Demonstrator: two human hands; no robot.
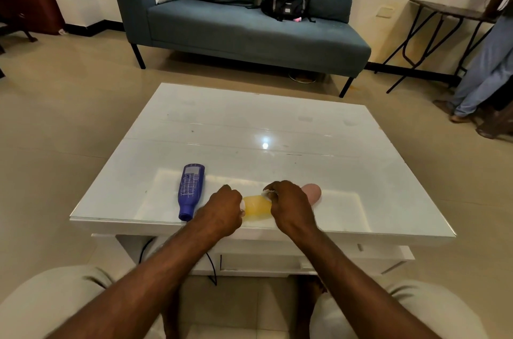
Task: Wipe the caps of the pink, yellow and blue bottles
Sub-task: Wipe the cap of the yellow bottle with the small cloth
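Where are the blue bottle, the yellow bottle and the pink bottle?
blue bottle [190, 189], head view, on its label
yellow bottle [256, 207], head view, on its visible middle
pink bottle [313, 192], head view, on its exposed end

Home living room; sofa [244, 25]; coffee table [277, 128]

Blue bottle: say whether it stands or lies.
Lying. The blue bottle rests on its side on the table, cap toward the near edge.

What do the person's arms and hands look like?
The left arm and right arm are bare, a little hairy, with no sleeves in view. The left hand and right hand wear no gloves; no watch or bracelet shows. Pale beige trousers cover the knees.
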